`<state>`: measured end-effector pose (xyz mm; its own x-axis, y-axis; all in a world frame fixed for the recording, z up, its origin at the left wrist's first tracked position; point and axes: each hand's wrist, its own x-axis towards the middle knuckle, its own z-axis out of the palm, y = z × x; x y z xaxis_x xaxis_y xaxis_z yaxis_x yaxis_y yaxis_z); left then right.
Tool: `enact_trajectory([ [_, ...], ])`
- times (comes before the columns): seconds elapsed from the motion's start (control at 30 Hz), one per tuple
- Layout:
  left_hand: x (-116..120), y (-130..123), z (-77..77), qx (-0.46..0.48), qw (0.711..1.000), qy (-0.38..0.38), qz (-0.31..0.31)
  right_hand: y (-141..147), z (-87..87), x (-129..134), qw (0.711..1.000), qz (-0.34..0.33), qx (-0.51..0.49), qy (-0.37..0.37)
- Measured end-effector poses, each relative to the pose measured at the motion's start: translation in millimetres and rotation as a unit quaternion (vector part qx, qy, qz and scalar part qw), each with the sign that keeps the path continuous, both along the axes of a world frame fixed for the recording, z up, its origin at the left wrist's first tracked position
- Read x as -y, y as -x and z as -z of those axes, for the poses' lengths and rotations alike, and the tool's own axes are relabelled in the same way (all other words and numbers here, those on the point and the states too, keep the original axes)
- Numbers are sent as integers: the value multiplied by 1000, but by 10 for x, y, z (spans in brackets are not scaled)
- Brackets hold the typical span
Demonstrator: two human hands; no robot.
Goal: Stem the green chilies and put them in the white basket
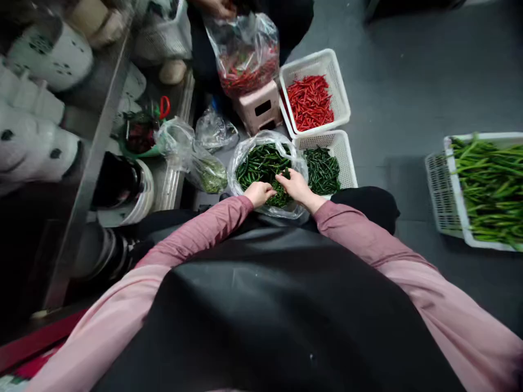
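Both my hands are over an open clear plastic bag [233, 173] filled with green chili peppers [261, 163]. My left hand [259, 194] is at the bag's near side, its fingers pinched together; whatever is between them is too small to make out. Just right of it, my right hand [297, 188] has thumb and fingers closed around a few dark green chili peppers [286, 173]. Touching the bag's right side is a white plastic basket [346, 155] that holds more green chili peppers [322, 169].
Beyond it stands a white basket [339, 87] of red chili peppers [309, 103]. Another person's hand [220, 7] is at a bag of red chilies [249, 68] by a stool [261, 106]. A basket [453, 185] of long green peppers lies right; a metal shelf [102, 130] stands left.
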<state>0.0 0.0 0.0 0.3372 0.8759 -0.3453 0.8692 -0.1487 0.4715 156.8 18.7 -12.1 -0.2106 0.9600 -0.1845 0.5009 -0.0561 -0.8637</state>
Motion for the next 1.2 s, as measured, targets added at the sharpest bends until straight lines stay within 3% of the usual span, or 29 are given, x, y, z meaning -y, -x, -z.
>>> enact_trajectory([
  [0.07, 22, -53, 22, -21, 996, 66, -60, 12, -54, 47, 995, -47, 34, -83],
  [0.17, 86, -78, 52, -81, 992, 78, -65, 23, -96, 127, 973, -125, 120, -149],
  [0.23, 148, -30, 59, -127, 992, 15, 4, 24, -87, 184, 954, -180, 200, -133],
  [0.3, 209, 66, 46, -166, 980, -39, 99, 23, -66, 241, 918, -281, 276, -48],
  [0.4, 271, 220, -4, -220, 954, 55, 198, 25, -53, 320, 827, -464, 312, 49],
  [0.47, 294, 269, -35, -246, 936, 120, 220, 31, -69, 362, 797, -518, 309, 41],
  [0.53, 301, 261, -40, -261, 933, 112, 221, 37, -95, 391, 781, -540, 313, 20],
  [0.6, 278, 214, -11, -259, 937, 56, 226, 39, -120, 405, 763, -560, 323, 13],
  [0.67, 215, 153, 47, -236, 935, 8, 266, 36, -137, 407, 751, -570, 332, 18],
  [0.8, 59, -2, 183, -254, 896, 65, 359, 23, -148, 389, 754, -570, 323, 36],
  [0.87, 39, -105, 242, -294, 888, 76, 346, 23, -149, 384, 754, -571, 321, 40],
  [1.0, 94, -237, 334, -312, 895, 17, 318, 34, -169, 395, 739, -585, 329, 55],
  [1.2, 38, -134, 404, -319, 893, 21, 317, -7, -234, 366, 743, -588, 298, 115],
])
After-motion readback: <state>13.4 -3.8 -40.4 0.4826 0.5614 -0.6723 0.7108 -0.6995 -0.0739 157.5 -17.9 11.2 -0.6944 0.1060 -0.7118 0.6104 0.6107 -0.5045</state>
